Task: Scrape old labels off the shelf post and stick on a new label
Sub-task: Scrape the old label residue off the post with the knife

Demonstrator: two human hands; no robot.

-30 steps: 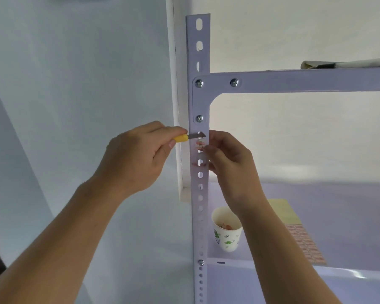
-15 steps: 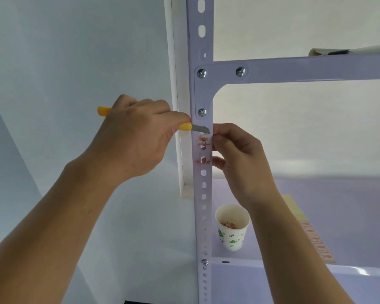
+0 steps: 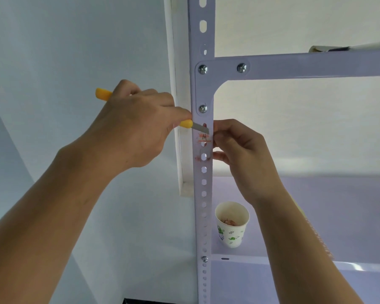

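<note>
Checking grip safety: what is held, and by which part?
Left hand grips the knife by its yellow handle; right hand holds the shelf post's edge.

yellow scraper handle (image 3: 103, 94), white post (image 3: 203, 194), leaf-print cup (image 3: 232, 224).

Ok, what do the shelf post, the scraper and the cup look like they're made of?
The shelf post is likely painted steel: glossy pale coat, punched holes, bolted. The scraper has a smooth yellow handle, probably plastic; its thin grey blade looks metal. The cup seems paper: matte white, printed green leaves, rolled rim.
</note>
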